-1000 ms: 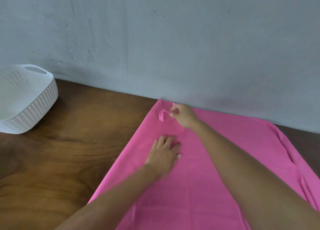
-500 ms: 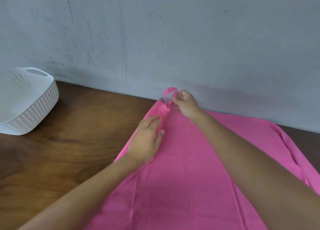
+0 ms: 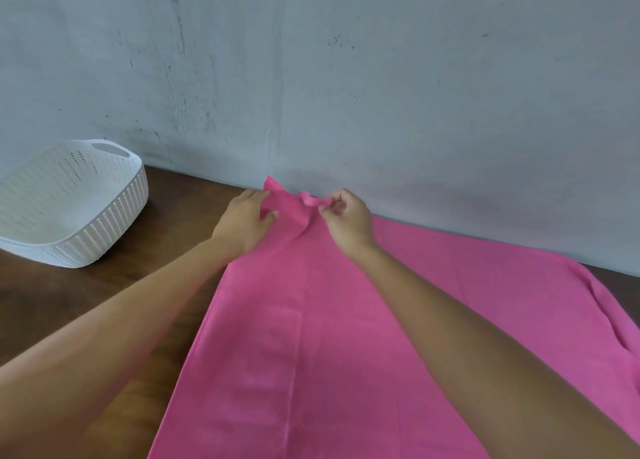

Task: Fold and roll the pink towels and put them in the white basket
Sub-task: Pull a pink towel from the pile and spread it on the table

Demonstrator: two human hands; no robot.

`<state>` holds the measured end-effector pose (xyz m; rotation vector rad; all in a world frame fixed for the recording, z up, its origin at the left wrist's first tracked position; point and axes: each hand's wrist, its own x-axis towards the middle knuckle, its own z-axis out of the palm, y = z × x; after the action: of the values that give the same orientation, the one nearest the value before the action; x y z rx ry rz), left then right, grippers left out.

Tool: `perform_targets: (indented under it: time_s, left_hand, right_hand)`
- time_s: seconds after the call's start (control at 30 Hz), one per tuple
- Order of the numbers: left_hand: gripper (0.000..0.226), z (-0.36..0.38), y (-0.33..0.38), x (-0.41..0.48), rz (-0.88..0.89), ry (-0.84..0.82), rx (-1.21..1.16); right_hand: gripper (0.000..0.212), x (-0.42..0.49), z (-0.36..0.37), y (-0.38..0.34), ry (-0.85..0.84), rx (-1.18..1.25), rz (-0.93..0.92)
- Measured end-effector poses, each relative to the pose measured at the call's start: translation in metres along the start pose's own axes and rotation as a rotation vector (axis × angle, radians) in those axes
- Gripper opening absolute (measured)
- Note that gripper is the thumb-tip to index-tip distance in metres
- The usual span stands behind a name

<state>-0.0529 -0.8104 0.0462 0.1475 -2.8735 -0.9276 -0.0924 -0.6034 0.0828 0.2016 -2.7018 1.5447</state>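
So the biggest thing here is the scuffed grey plaster wall (image 3: 381, 78) across the back, with the brown wooden table (image 3: 86, 303) butted right up against it. Most of the table's right side is covered by a pink cloth towel (image 3: 311, 354), spread flat in a single layer, nothing folded or rolled yet as far as I can see. Its far edge runs along the wall out to the right and its left edge comes back toward the person. The near end is cut off at the bottom, so I honestly can't tell which side is the long one. The white perforated plastic basket (image 3: 114, 216) sits well off to the left by the wall, with nothing showing inside. Both hands are up at the towel's far left corner (image 3: 273, 195). The left hand (image 3: 242, 221) grips the corner with the thumb on top, and the cloth peaks up a bit above it. The right hand (image 3: 346, 219), just beside it, pinches what looks like a little fabric loop (image 3: 310, 199). My guess is the first fold starts here. All the cloth lies toward the body and to the right, so that corner gets pulled back. The basket is nearer the left hand.
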Motion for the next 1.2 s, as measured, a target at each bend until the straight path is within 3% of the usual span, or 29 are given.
perform_targets:
  time_s: [0.17,0.27,0.47,0.67,0.9,1.2]
  left_hand:
    - [0.054,-0.003,-0.017,0.019,-0.105,-0.071,0.147]
    - [0.051,-0.001,-0.019,0.016,-0.184,-0.143,0.255]
    - [0.036,0.024,-0.016,-0.002,-0.1,0.063,0.222]
    - [0.058,0.041,-0.012,0.002,-0.04,-0.099,0.253]
    - [0.063,0.045,-0.025,0.006,0.032,-0.079,0.368]
    - [0.059,0.043,-0.026,0.003,0.036,-0.063,0.318]
  right_hand:
    - [0.012,-0.023,0.017,0.011,-0.227,-0.122,-0.052]
    - [0.01,-0.04,0.013,0.019,-0.278,-0.159,-0.028]
    - [0.015,-0.082,-0.01,0.047,-0.261,-0.367,-0.072]
    - [0.042,-0.135,-0.035,0.071,-0.215,-0.641,-0.131]
    - [0.084,-0.168,-0.025,0.074,-0.354,-0.803,-0.065]
    - [0.082,-0.179,-0.021,0.073,-0.296,-0.804,-0.023]
